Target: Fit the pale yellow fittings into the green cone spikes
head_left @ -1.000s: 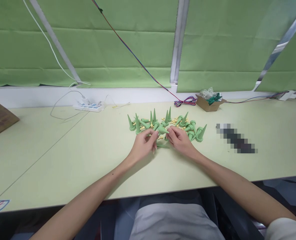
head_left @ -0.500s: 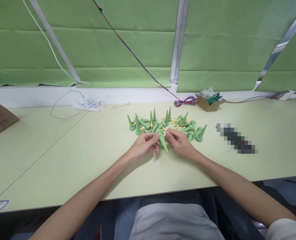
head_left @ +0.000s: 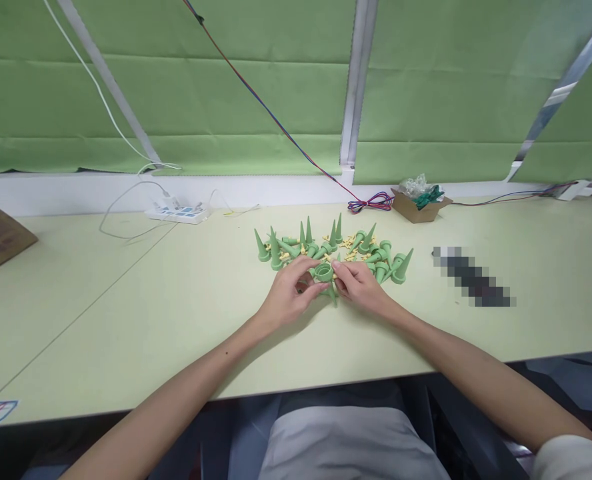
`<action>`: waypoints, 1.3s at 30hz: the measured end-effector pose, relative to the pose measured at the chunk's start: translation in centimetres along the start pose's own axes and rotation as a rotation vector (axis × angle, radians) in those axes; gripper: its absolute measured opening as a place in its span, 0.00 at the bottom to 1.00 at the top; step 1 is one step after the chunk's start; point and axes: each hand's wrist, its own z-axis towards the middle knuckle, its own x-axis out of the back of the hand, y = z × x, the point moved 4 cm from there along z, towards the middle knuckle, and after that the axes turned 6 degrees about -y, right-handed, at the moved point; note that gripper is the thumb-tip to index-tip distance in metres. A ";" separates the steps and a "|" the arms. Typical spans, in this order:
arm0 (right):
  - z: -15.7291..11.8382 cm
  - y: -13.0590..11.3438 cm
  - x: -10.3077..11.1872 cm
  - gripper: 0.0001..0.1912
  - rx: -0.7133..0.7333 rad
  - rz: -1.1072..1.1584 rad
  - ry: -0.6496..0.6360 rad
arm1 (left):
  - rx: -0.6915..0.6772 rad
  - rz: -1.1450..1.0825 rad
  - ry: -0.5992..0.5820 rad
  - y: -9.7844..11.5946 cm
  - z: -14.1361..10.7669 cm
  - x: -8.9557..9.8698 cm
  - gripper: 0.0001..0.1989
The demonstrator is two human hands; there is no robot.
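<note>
In front of me my left hand (head_left: 293,291) holds a green plastic cone spike (head_left: 325,271) between thumb and fingers. Its round, hollow end faces up toward me, and the tip points down. At the cone's right side, my right hand (head_left: 359,283) has thumb and forefinger pinched on a small yellow plastic piece (head_left: 334,275), mostly covered by the fingers. Whether that piece sits in the cone's side cannot be made out. Just beyond the hands are several more green cones (head_left: 275,252), some upright and some lying, among loose yellow pieces (head_left: 352,246).
A power strip (head_left: 179,212) with white cables lies at the back left. Behind the cones are a coiled red-and-blue wire (head_left: 371,202) and a small cardboard box (head_left: 420,212) holding plastic wrap and green material. A blurred-out dark object (head_left: 476,279) lies on the right; a brown object (head_left: 1,237) is far left.
The held cone has turned so its hollow round end now faces up toward me. My left hand has shifted its grip around it; my right hand has barely moved.
</note>
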 end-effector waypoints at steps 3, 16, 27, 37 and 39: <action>0.0 -0.1 0.0 0.31 0.013 0.010 0.038 | 0.031 0.012 0.018 -0.2 0.1 0.0 0.15; 0.1 0.3 0.3 0.24 0.086 0.064 0.056 | 0.385 -0.558 -0.168 -0.8 0.5 -0.9 0.27; 0.0 0.2 -0.2 0.23 0.107 -0.011 -0.051 | 0.539 -0.950 -0.206 -1.2 0.1 -1.3 0.18; -0.1 0.5 -0.6 0.27 0.029 -0.064 -0.030 | 0.344 -0.528 -0.176 -0.8 0.2 -0.5 0.15; 0.0 0.7 -0.6 0.27 0.007 -0.067 -0.021 | 0.303 -0.430 -0.178 -0.5 0.2 -0.4 0.15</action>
